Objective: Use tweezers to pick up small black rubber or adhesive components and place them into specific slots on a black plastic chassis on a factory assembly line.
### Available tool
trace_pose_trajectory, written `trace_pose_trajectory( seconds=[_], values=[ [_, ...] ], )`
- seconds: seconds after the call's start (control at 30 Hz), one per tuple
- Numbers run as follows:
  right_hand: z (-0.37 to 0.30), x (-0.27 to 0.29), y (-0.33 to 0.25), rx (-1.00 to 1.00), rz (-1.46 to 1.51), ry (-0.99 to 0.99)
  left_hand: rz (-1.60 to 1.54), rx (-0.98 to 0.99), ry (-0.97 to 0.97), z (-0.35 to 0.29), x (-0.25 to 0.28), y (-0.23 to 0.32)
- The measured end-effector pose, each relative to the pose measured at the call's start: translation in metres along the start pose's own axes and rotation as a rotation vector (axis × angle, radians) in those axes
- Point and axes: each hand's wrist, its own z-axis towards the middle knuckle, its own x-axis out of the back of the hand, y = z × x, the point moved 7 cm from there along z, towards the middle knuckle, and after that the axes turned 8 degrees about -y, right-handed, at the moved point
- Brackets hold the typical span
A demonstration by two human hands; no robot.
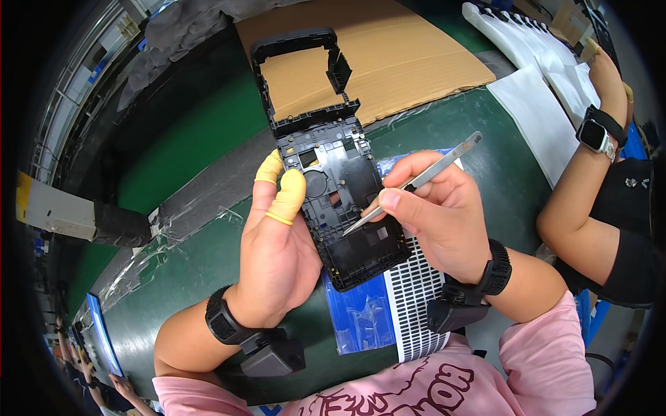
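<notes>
One black housing (357, 178) partly hides cardboard (409, 55), blue sheet (361, 312), patterned strip (420, 295).

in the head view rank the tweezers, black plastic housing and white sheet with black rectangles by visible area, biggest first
1. black plastic housing
2. white sheet with black rectangles, partly covered
3. tweezers, long but thin

The left forearm (191, 336) enters from 7 o'clock and slants toward 2 o'clock, a black ribbed strap (219, 312) around its wrist. The left hand (274, 253) points toward 12 o'clock, palm inward, holding firm; its thumb and one finger wear smooth yellow finger cots (287, 197). The right forearm (531, 284) comes from 4 o'clock, a matching strap (498, 261) at its wrist. The right hand (447, 218) aims toward 10 o'clock, thumb and fingers pinched.
</notes>
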Motion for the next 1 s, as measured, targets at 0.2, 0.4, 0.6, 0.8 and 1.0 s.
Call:
trace_pose_trajectory(
  seconds=[0.2, 0.4, 0.6, 0.8, 1.0],
  values=[
    [0.0007, -0.0006, 0.0002, 0.009, -0.002, -0.013, -0.005, -0.001, 0.009, -0.0001, 0.0012, -0.0004],
    [0.0007, -0.0009, 0.0004, 0.021, 0.054, -0.038, -0.002, -0.005, 0.016, 0.0000, 0.0019, -0.0009],
    [0.0017, -0.0037, 0.0008, 0.029, 0.013, 0.004, -0.008, 0.014, 0.003, 0.0002, 0.0031, -0.0021],
    [0.0013, -0.0009, 0.0006, 0.030, -0.001, 0.013, -0.017, 0.008, 0.006, 0.0001, 0.0026, -0.0010],
    [0.0015, 0.0008, 0.0004, 0.022, -0.003, -0.011, 0.052, 0.031, -0.079, -0.0037, -0.0036, 0.0005]
  ],
)
